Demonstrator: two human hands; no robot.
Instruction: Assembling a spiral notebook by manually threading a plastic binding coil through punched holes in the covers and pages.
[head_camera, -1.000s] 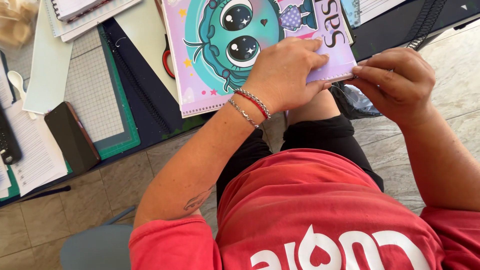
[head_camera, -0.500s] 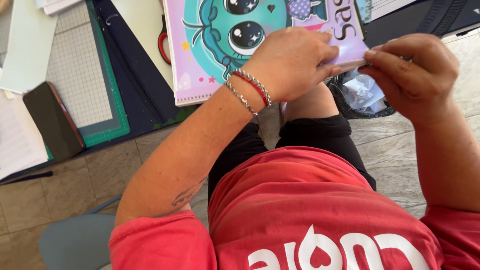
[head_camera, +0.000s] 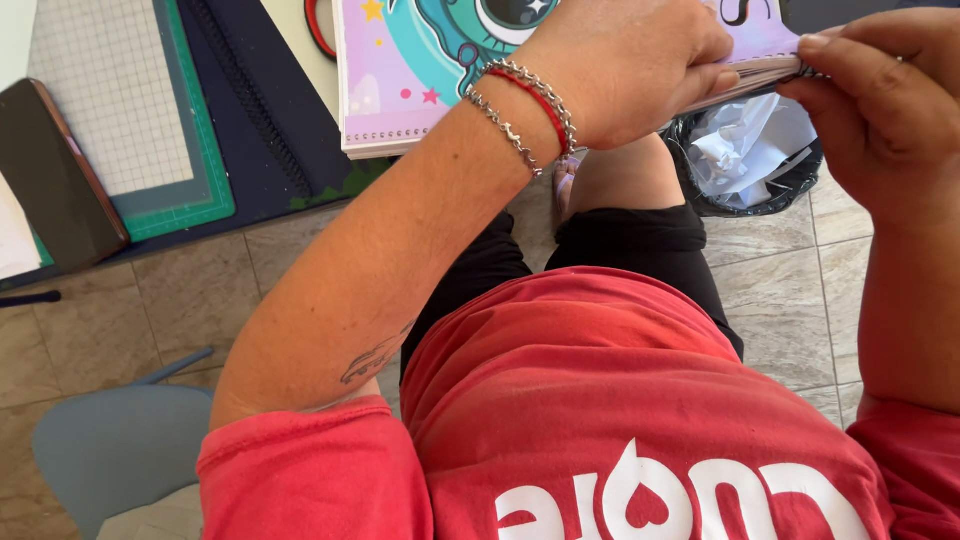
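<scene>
Two hands on one pink notebook (head_camera: 400, 90) at table edge: left hand (head_camera: 625, 65) pressed flat over its cover, right hand (head_camera: 885, 95) fingers pinching its page corner above bin (head_camera: 745, 160).
</scene>
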